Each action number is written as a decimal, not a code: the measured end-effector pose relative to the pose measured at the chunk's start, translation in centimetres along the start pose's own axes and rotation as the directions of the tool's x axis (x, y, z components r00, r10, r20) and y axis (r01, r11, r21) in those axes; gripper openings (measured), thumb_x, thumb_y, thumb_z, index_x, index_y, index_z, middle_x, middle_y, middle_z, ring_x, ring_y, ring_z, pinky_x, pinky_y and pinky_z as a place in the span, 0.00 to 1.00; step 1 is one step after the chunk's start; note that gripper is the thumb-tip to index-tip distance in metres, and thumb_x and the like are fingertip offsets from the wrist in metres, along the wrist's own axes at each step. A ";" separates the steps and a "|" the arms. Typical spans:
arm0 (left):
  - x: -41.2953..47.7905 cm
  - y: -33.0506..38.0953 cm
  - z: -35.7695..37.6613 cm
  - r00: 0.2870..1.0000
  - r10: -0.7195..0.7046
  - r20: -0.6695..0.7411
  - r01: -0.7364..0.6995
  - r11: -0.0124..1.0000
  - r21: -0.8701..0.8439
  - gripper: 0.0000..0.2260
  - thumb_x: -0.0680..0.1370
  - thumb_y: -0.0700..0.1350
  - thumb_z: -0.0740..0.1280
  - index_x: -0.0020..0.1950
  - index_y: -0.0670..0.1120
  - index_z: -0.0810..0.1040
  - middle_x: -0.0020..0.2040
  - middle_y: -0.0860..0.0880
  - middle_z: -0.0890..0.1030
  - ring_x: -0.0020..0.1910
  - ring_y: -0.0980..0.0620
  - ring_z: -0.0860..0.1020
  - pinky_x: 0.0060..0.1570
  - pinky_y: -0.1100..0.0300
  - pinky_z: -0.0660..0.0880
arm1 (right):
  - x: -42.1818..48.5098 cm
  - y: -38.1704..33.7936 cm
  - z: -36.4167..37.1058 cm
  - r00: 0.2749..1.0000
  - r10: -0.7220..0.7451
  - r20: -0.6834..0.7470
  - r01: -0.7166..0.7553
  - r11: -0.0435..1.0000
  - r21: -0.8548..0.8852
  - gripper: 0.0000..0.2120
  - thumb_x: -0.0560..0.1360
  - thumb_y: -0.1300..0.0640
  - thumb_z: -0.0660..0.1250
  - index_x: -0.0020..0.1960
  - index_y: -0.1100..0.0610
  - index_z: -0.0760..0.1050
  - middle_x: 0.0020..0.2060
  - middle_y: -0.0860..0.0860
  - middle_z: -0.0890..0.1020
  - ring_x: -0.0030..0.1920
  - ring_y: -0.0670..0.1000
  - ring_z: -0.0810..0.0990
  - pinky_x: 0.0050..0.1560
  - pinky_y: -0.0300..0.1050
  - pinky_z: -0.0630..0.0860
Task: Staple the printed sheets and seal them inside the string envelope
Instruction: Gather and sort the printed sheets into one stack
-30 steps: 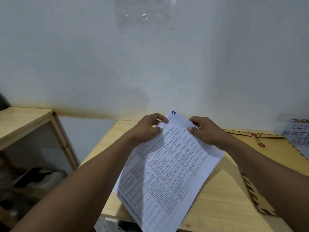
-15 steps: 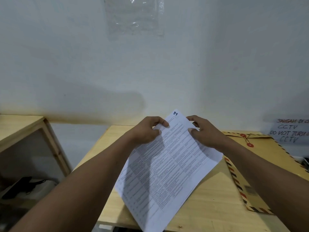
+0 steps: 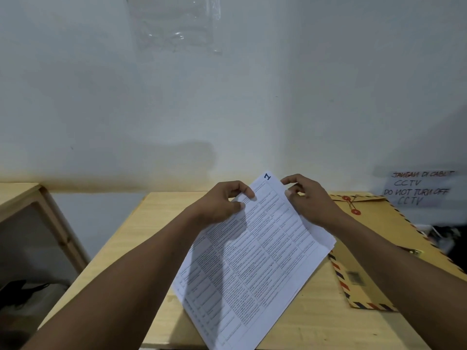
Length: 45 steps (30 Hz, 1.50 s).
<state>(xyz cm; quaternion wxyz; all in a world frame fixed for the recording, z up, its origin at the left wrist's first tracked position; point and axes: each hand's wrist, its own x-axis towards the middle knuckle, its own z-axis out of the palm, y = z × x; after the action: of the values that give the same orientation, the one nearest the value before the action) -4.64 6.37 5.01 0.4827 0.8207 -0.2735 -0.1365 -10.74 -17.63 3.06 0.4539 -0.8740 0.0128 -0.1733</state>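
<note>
A stack of printed sheets [image 3: 255,263], white with dense tables and a handwritten "1" at the top corner, is held tilted above the wooden table [image 3: 131,236]. My left hand [image 3: 222,203] pinches the stack's upper left edge. Along the upper right edge my right hand [image 3: 310,200] grips with thumb and fingers. A brown string envelope [image 3: 379,231] with striped airmail border and two red string buttons lies flat on the table at the right, partly under my right forearm. No stapler is visible.
A white wall stands right behind the table, with a handwritten CCTV notice [image 3: 417,188] at the right and a clear plastic sleeve [image 3: 177,24] above. A wooden shelf unit [image 3: 22,198] sits left, with dark objects [image 3: 17,291] inside.
The sheets have shifted slightly right and their lower edge has come nearer the table. Both hands keep their hold at the top; my right fingers have adjusted along the edge.
</note>
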 end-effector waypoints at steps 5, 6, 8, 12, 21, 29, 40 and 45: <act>1.1 1.2 2.1 0.999 0.027 -0.021 -0.026 1.000 0.015 0.09 0.81 0.38 0.66 0.59 0.49 0.78 0.57 0.49 0.84 0.51 0.45 0.85 0.46 0.53 0.84 | -0.2 1.3 -0.8 0.992 0.066 -0.106 -0.049 0.986 0.157 0.11 0.79 0.60 0.65 0.52 0.46 0.82 0.39 0.48 0.84 0.48 0.54 0.84 0.45 0.51 0.80; 1.3 1.3 2.6 0.998 0.041 -0.051 -0.040 0.999 0.020 0.10 0.81 0.40 0.67 0.61 0.51 0.77 0.56 0.48 0.84 0.52 0.46 0.85 0.47 0.53 0.83 | -0.4 1.6 -1.0 0.991 0.076 -0.110 -0.054 0.981 0.188 0.11 0.79 0.61 0.65 0.52 0.46 0.82 0.38 0.48 0.83 0.47 0.54 0.84 0.41 0.48 0.79; 2.0 1.3 3.5 0.991 0.074 -0.108 -0.067 0.995 0.068 0.15 0.81 0.43 0.67 0.67 0.56 0.74 0.55 0.48 0.84 0.53 0.49 0.84 0.51 0.53 0.82 | -0.8 2.1 -1.3 0.990 0.091 -0.106 -0.063 0.968 0.243 0.12 0.79 0.62 0.66 0.55 0.47 0.81 0.38 0.50 0.82 0.44 0.51 0.83 0.36 0.41 0.74; 3.1 1.4 5.0 0.990 0.089 -0.105 -0.072 0.985 0.158 0.18 0.81 0.44 0.68 0.70 0.57 0.77 0.57 0.52 0.85 0.55 0.58 0.82 0.55 0.55 0.80 | -1.5 3.5 -2.0 0.988 0.107 -0.108 -0.073 0.957 0.281 0.12 0.78 0.62 0.67 0.55 0.47 0.82 0.40 0.58 0.83 0.46 0.51 0.83 0.46 0.48 0.80; 4.5 2.3 6.5 0.998 0.063 -0.020 -0.061 0.993 0.103 0.17 0.81 0.41 0.68 0.68 0.56 0.80 0.51 0.49 0.88 0.48 0.52 0.86 0.48 0.60 0.82 | -1.8 6.1 -3.2 0.974 0.179 -0.142 -0.114 0.919 0.377 0.10 0.76 0.63 0.70 0.48 0.50 0.85 0.42 0.52 0.85 0.50 0.52 0.84 0.57 0.57 0.80; 5.3 2.4 7.4 0.997 0.071 -0.032 -0.067 0.992 0.108 0.16 0.82 0.42 0.68 0.67 0.56 0.81 0.49 0.51 0.88 0.47 0.54 0.86 0.50 0.57 0.82 | -1.7 6.7 -3.6 0.971 0.204 -0.126 -0.142 0.911 0.388 0.09 0.75 0.62 0.71 0.47 0.48 0.85 0.44 0.58 0.85 0.50 0.57 0.85 0.55 0.61 0.82; 6.7 2.9 8.1 0.990 0.135 -0.044 -0.129 0.984 0.121 0.16 0.80 0.42 0.69 0.67 0.55 0.81 0.59 0.55 0.85 0.57 0.60 0.82 0.56 0.58 0.80 | -2.1 5.9 -4.3 0.969 0.191 -0.154 -0.121 0.918 0.377 0.10 0.77 0.61 0.69 0.52 0.49 0.83 0.42 0.58 0.84 0.48 0.52 0.84 0.50 0.50 0.81; 7.1 2.3 9.1 0.988 0.156 -0.022 -0.152 0.980 0.127 0.16 0.80 0.42 0.69 0.68 0.53 0.81 0.63 0.53 0.84 0.59 0.58 0.81 0.54 0.63 0.77 | -2.8 6.6 -4.2 0.959 0.189 -0.211 -0.112 0.937 0.330 0.10 0.76 0.64 0.69 0.53 0.53 0.84 0.46 0.47 0.84 0.51 0.46 0.82 0.52 0.42 0.77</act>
<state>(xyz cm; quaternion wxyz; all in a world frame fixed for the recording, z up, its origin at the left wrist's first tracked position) -4.06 -5.19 2.80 0.4436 0.8278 -0.3365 -0.0684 -13.77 -24.30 -0.82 0.5945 -0.7595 0.1070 -0.2416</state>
